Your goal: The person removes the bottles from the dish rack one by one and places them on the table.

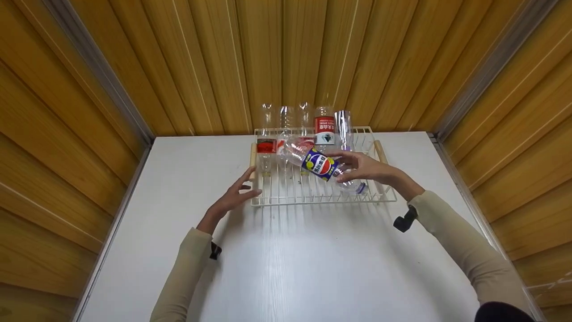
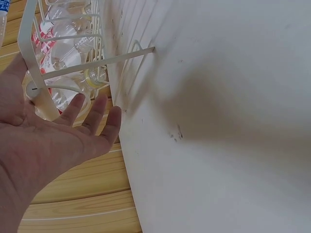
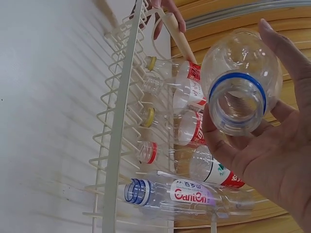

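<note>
My right hand (image 1: 368, 167) grips a clear plastic bottle (image 1: 319, 164) with a blue, red and yellow label, tilted above the wire rack (image 1: 321, 200). In the right wrist view, that bottle's uncapped mouth with a blue neck ring (image 3: 239, 99) faces the camera. My left hand (image 1: 230, 197) is at the rack's left wooden handle (image 1: 253, 161), its fingers loosely extended; contact is hard to tell. Several clear bottles stand in a row in the rack, among them one with a red-and-white label (image 1: 325, 129) and one marked Ganten (image 3: 192, 193) at the right end.
The white rack stands on a white table (image 1: 277, 264), near its back edge. Yellow wood-like panels (image 1: 304, 58) rise behind the table and along both sides. A second wooden handle (image 1: 380, 152) is on the rack's right side.
</note>
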A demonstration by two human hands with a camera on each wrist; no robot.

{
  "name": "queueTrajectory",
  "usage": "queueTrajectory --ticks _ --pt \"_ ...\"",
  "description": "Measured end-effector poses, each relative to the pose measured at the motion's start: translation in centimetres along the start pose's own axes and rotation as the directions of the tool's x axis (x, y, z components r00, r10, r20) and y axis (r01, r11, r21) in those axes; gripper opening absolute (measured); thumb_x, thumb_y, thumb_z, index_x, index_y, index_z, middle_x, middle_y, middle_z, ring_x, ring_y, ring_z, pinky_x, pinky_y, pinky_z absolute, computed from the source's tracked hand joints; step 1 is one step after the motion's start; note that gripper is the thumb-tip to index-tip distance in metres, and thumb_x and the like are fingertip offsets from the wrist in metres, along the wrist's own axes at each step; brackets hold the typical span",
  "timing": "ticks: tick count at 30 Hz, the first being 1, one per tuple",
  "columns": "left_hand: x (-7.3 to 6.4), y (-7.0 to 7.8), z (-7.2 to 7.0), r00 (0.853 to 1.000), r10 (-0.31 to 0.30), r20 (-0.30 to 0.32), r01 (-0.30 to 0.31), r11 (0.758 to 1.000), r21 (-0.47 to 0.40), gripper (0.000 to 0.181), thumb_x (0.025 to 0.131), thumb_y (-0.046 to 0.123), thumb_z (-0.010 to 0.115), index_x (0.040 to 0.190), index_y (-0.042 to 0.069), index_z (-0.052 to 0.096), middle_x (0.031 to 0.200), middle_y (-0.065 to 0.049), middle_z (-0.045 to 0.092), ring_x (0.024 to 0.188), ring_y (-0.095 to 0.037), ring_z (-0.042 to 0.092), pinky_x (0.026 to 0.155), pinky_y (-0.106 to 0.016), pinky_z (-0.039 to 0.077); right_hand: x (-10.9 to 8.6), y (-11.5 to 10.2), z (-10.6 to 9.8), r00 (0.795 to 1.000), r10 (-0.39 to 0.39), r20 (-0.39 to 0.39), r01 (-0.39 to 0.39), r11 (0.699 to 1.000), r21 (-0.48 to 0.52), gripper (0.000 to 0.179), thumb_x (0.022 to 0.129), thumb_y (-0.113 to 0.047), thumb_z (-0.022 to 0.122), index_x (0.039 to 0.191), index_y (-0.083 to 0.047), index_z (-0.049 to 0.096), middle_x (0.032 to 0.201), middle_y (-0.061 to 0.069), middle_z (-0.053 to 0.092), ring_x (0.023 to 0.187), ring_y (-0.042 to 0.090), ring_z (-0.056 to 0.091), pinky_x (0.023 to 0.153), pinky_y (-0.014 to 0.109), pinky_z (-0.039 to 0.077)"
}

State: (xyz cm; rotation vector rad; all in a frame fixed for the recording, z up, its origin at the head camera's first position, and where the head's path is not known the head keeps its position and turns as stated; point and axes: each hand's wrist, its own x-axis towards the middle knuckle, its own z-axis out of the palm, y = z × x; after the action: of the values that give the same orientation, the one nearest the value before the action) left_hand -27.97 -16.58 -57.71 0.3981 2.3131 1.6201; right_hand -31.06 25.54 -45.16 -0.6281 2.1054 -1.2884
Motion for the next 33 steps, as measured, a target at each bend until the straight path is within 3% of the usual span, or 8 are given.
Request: queueTrajectory --ticks 5,10,13,16,19,22,27,33 --pt "0.0 0.6 -0.2 1.0 -0.02 -0.023 0.021 1.0 0.016 0.084 0.097 0.032 0.071 0.164 0.031 0.02 0.171 -0.003 0.024 0.145 -0.041 0.038 0.117 -0.06 0.035 -0.1 0.0 0.0 1.0 -0.007 0.013 0.007 0.999 -0.052 0.075 0.09 -0.02 0.078 0.156 -0.017 0.042 0.156 0.015 0.046 0.144 0.04 0.044 0.115 0.055 0.043" --pt "0.0 2.0 -0.7 0.998 -0.028 -0.059 0.032 0.998 0.06 0.079 0.094 0.034 0.074 0.161 0.026 0.033 0.165 -0.009 0.035 0.146 -0.042 0.037 0.115 -0.063 0.037 -0.2 -0.1 0.1 0.999 -0.002 0.053 0.007 0.996 -0.089 0.071 0.088 -0.02 0.081 0.151 -0.016 0.049 0.154 0.014 0.051 0.142 0.038 0.049 0.115 0.053 0.044" --pt "-0.2 3.3 -1.0 0.997 0.007 -0.074 0.004 0.99 0.138 0.077 0.092 0.035 0.076 0.158 0.023 0.039 0.164 -0.011 0.037 0.148 -0.042 0.034 0.117 -0.068 0.032 -0.4 -0.2 0.3 0.997 -0.012 0.081 0.021 0.993 -0.112 0.069 0.087 -0.02 0.082 0.149 -0.017 0.052 0.153 0.013 0.052 0.141 0.037 0.05 0.114 0.051 0.045" --pt "-0.6 5.3 -1.2 0.997 0.033 -0.068 -0.015 0.97 0.243 0.078 0.09 0.039 0.078 0.157 0.025 0.042 0.164 -0.014 0.035 0.151 -0.041 0.026 0.119 -0.073 0.018 -0.6 -0.4 0.4 0.993 -0.033 0.11 0.046 0.992 -0.122 0.069 0.087 -0.02 0.082 0.15 -0.016 0.052 0.153 0.012 0.052 0.141 0.037 0.05 0.114 0.051 0.045" --pt "-1.0 7.5 -1.0 0.998 0.055 -0.02 -0.045 0.941 0.336 0.078 0.087 0.043 0.079 0.155 0.029 0.044 0.163 -0.014 0.035 0.152 -0.039 0.023 0.119 -0.074 0.009 -0.7 -0.6 0.6 0.99 -0.048 0.133 0.064 0.991 -0.12 0.07 0.087 -0.018 0.082 0.151 -0.016 0.051 0.155 0.011 0.051 0.142 0.037 0.049 0.115 0.053 0.043" --pt "-1.3 9.5 -0.5 0.995 0.075 0.071 -0.096 0.922 0.375 0.078 0.086 0.046 0.079 0.154 0.03 0.045 0.164 -0.012 0.035 0.152 -0.037 0.024 0.12 -0.073 0.005 -0.7 -0.7 0.7 0.986 -0.067 0.154 0.087 0.988 -0.125 0.072 0.087 -0.016 0.082 0.152 -0.014 0.049 0.157 0.012 0.049 0.144 0.037 0.047 0.117 0.055 0.041" --pt "-1.4 11.8 0.8 0.967 0.089 0.238 -0.183 0.892 0.413 0.077 0.086 0.048 0.079 0.154 0.034 0.046 0.164 -0.007 0.038 0.153 -0.033 0.027 0.123 -0.068 0.012 -0.8 -1.1 1.2 0.981 -0.088 0.174 0.114 0.983 -0.146 0.073 0.087 -0.015 0.081 0.152 -0.01 0.047 0.157 0.016 0.047 0.143 0.039 0.047 0.116 0.059 0.039" --pt "-1.0 12.7 2.1 0.932 0.119 0.342 -0.267 0.865 0.425 0.069 0.088 0.044 0.078 0.151 0.032 0.051 0.157 -0.004 0.049 0.149 -0.03 0.036 0.122 -0.063 0.024 -1.0 -1.6 2.1 0.98 -0.057 0.19 0.086 0.986 -0.146 0.073 0.087 -0.019 0.082 0.151 -0.009 0.049 0.158 0.014 0.046 0.141 0.04 0.048 0.115 0.064 0.039"
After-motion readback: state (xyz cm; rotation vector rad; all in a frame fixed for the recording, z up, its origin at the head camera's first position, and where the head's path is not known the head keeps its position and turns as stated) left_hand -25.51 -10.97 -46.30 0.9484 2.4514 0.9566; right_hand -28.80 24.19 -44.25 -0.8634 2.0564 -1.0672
